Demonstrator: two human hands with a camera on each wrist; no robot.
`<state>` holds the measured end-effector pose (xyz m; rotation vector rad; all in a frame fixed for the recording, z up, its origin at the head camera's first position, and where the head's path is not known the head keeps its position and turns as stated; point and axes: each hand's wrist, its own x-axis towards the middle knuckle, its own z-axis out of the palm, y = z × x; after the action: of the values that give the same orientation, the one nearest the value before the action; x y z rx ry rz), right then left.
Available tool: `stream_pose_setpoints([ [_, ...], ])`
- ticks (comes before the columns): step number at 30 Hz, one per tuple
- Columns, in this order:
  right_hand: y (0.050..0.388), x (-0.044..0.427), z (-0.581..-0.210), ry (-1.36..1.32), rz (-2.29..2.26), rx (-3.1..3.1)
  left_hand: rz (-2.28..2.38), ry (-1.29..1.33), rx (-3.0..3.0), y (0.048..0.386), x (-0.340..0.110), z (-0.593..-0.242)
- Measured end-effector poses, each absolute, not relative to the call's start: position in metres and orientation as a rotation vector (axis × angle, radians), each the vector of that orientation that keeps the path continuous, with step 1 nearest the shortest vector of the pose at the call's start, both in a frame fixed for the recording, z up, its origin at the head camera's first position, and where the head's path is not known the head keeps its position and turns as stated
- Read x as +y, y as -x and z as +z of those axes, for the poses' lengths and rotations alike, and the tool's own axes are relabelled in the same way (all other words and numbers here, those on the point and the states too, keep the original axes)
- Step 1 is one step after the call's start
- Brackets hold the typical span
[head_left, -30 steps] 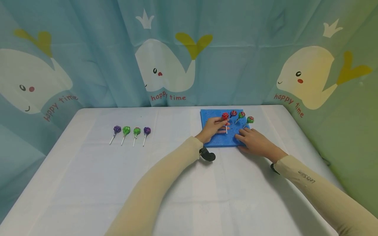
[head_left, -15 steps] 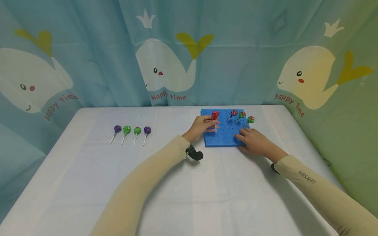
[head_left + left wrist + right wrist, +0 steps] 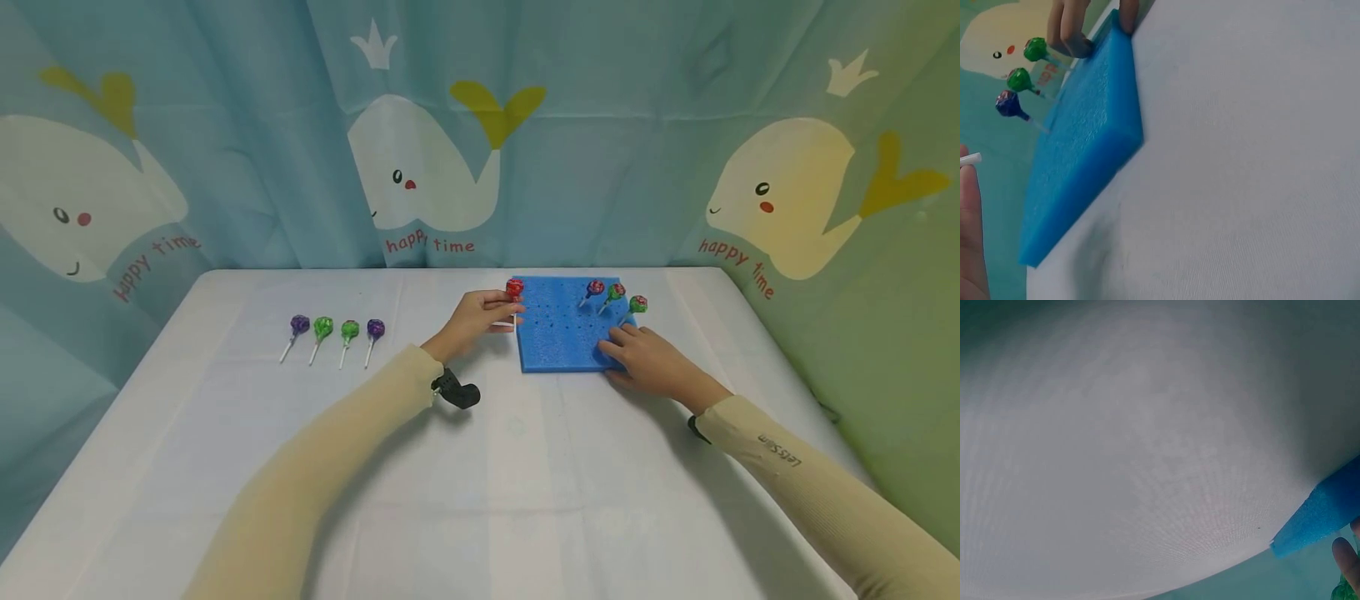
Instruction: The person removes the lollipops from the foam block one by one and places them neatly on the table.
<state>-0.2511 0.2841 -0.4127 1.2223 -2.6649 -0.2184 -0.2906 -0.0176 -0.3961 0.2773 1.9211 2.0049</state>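
My left hand pinches the white stick of a red lollipop, held upright just off the left edge of a blue foam block. In the left wrist view only the stick's end shows between the fingers. My right hand rests on the block's front right corner, its fingers over the top and its thumb at the near side. Three lollipops stand stuck in the block near its back right: one dark blue and red, one green and red, another green and red.
Several lollipops lie in a row on the left of the white-covered table: a purple one, a green one, another green one and a second purple one. Small holes dot the foam. A whale-print curtain hangs behind.
My left hand has moved left with the red lollipop, from above the foam block to beside its left edge. The right hand has stayed on the block's corner.
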Motion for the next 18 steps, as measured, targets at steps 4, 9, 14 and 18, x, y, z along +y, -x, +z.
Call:
stream_pose_setpoints([
  [4,0.251,0.284,-0.412,-1.221,-0.227,-2.668,2.027,-0.217,1.932,0.288,-0.029,-0.394],
  [9,0.25,0.283,-0.412,-1.212,-0.235,-2.674,2.042,-0.181,1.969,0.285,-0.045,-0.394],
  [14,0.25,0.283,-0.412,-1.213,-0.25,-2.67,2.041,-0.141,2.008,0.282,-0.06,-0.395],
  [18,0.25,0.283,-0.412,-1.217,-0.247,-2.658,2.034,-0.114,2.025,0.28,-0.072,-0.395],
])
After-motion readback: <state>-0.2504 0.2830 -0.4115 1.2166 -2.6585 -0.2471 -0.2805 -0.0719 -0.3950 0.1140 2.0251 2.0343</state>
